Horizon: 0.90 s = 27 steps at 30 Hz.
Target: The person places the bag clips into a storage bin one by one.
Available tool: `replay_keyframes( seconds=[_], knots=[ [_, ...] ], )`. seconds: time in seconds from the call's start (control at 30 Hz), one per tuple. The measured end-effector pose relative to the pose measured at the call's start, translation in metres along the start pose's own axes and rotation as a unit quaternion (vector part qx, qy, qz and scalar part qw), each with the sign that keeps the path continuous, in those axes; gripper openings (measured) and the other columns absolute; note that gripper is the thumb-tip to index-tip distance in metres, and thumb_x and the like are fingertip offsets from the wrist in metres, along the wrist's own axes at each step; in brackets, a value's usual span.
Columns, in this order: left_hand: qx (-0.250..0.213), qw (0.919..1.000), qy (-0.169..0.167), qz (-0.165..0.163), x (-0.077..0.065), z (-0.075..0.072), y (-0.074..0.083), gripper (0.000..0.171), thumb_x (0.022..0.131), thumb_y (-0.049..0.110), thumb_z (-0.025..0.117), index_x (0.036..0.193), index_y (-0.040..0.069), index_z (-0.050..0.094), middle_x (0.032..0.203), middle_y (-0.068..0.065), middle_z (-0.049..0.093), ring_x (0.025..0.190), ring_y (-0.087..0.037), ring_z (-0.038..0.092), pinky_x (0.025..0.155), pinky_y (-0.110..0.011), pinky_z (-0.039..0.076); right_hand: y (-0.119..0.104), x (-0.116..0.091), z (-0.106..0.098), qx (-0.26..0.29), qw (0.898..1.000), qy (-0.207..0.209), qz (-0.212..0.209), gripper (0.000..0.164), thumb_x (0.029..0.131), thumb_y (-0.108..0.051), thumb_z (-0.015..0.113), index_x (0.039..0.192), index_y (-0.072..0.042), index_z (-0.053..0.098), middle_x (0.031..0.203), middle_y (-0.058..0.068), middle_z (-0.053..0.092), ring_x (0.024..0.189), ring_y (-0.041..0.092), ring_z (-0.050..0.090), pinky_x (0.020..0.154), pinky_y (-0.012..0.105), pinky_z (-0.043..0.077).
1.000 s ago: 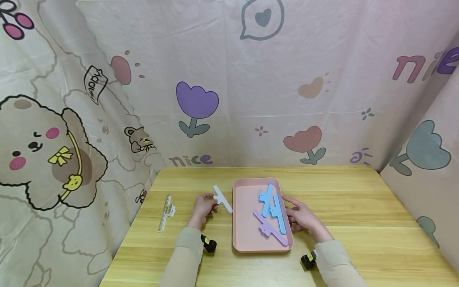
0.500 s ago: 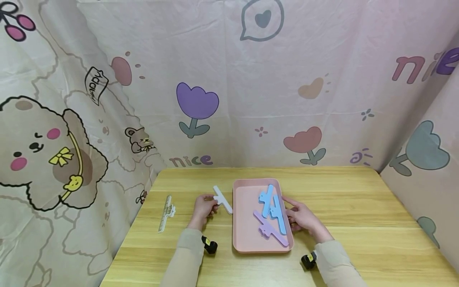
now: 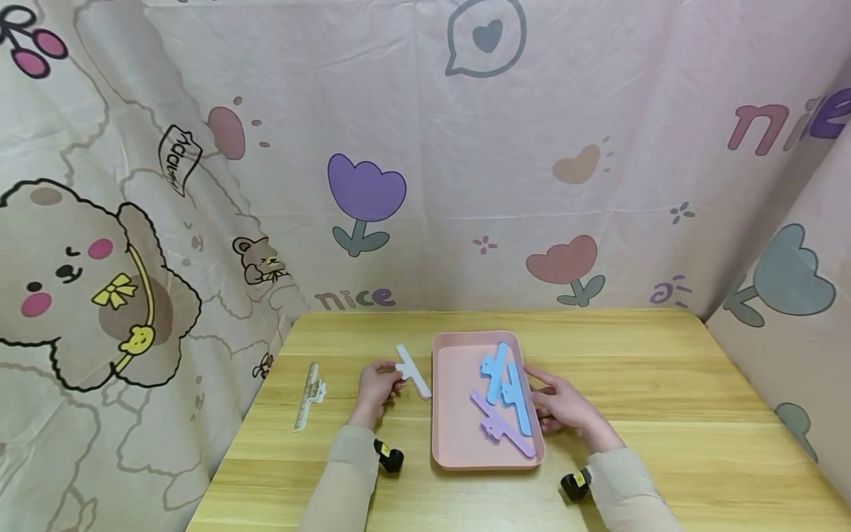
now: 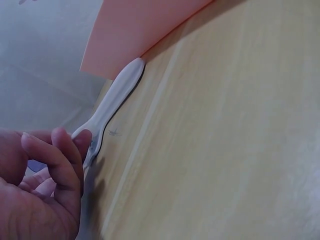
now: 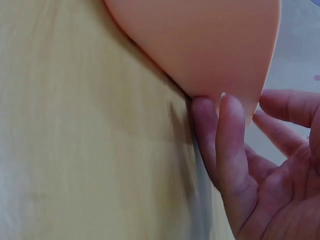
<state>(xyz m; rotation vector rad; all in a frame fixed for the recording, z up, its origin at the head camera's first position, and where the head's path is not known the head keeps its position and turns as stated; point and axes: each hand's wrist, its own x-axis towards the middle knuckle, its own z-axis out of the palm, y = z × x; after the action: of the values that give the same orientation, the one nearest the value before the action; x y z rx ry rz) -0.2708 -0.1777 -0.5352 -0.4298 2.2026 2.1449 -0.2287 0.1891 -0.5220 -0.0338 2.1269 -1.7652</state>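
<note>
My left hand (image 3: 379, 384) pinches a white bag clip (image 3: 415, 373) by its handle, left of the pink tray (image 3: 452, 443). In the left wrist view the long bar of this white clip (image 4: 120, 90) lies close to the table, its end by the tray wall (image 4: 125, 40). Against the tray's right side rests my right hand (image 3: 561, 403), its fingers (image 5: 232, 135) touching the outer wall. Inside the tray lie two blue clips (image 3: 494, 373) and a purple clip (image 3: 501, 425), all toward the right side.
A clear-and-white clip (image 3: 309, 399) lies on the wooden table (image 3: 665, 414) at the far left. A printed curtain (image 3: 425, 170) stands behind the table and along both sides. Each wrist carries a small black camera (image 3: 391, 459).
</note>
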Motion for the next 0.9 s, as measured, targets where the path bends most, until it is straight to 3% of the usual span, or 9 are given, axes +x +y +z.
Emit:
replay_keyframes(
  seconds=[0.23,0.6,0.9],
  knots=[
    [-0.009,0.9999,0.004,-0.002,0.002,-0.001,-0.002,0.035,0.092,-0.003,0.060,0.127,-0.010,0.053,0.079,-0.016,0.068,0.056,-0.009,0.055,0.043,-0.018,0.040,-0.004,0.000,0.004,0.001,1.000,0.022,0.014,0.060,0.098,-0.009,0.055,0.154,-0.013,0.033,0.101,0.018,0.067,0.069,0.026,0.067,0.053,0.039,0.056],
    [-0.013,0.9998,0.016,0.003,0.004,-0.005,-0.005,0.036,0.090,-0.005,0.060,0.125,-0.011,0.054,0.075,-0.012,0.066,0.054,-0.009,0.055,0.042,-0.018,0.040,-0.003,-0.001,0.004,0.010,1.000,0.022,0.019,0.061,0.098,-0.009,0.055,0.154,-0.014,0.032,0.101,0.018,0.067,0.070,0.027,0.067,0.054,0.040,0.056],
    [-0.029,0.9993,0.022,0.004,0.003,-0.013,-0.001,0.036,0.089,-0.005,0.061,0.124,-0.011,0.055,0.075,-0.012,0.066,0.050,-0.006,0.047,0.040,-0.016,0.035,-0.001,-0.001,0.004,0.011,0.999,0.027,0.020,0.061,0.098,-0.011,0.055,0.154,-0.014,0.032,0.101,0.017,0.067,0.069,0.027,0.067,0.053,0.040,0.056]
  ],
)
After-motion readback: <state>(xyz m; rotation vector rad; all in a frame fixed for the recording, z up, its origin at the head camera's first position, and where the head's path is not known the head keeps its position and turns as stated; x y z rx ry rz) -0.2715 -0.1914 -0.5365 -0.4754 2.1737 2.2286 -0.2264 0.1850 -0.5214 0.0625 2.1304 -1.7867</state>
